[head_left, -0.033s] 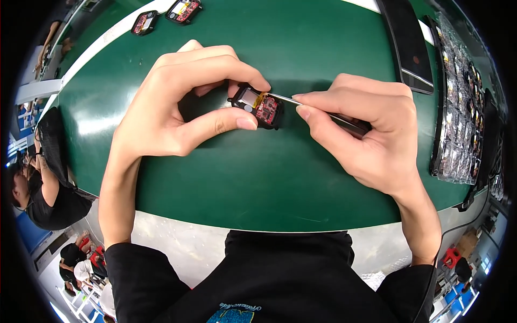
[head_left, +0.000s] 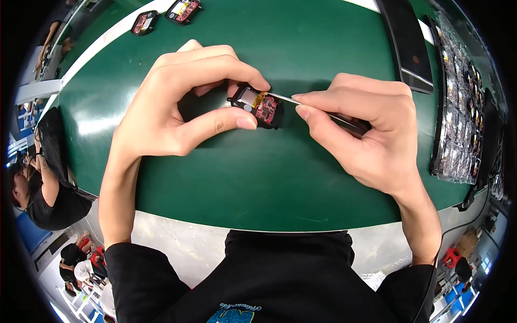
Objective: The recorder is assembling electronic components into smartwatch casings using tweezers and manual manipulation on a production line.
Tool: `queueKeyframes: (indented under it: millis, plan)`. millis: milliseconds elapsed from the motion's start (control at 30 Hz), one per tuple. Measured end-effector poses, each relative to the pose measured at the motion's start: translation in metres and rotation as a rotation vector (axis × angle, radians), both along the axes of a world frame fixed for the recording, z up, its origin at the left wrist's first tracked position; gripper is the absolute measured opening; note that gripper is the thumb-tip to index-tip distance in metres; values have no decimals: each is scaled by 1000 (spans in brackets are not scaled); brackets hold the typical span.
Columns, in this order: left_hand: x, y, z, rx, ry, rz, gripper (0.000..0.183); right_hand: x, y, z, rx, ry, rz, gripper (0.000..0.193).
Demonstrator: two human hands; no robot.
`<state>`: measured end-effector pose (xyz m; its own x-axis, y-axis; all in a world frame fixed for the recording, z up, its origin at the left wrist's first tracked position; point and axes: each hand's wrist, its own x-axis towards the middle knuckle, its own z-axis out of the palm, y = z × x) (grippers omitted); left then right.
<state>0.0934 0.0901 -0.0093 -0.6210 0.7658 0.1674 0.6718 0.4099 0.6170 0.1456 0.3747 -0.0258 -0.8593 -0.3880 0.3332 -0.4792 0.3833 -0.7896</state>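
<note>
My left hand grips a small black device housing between thumb and index finger, just above the green table. Its open face shows a red circuit board, a silver-white block, a pale round part and a strip of yellow tape. In my right hand is a pair of slim metal tweezers, pinched between thumb and fingers. Their tip meets the upper edge of the housing beside the yellow tape; exactly what it touches is too small to tell.
Two similar open housings, one left of the other, lie at the table's far left. At the right are a long black case and a tray of clear-wrapped parts. Another person sits at the left.
</note>
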Motion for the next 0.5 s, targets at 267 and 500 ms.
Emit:
queueKeyframes:
  millis: [267,500]
  plan:
    - [0,0,1,20,-49,6,53,2,1,4,-12,-2,-26,13]
    - [4,6,1,52,-57,43,61,1,6,9,-65,-91,-82,17]
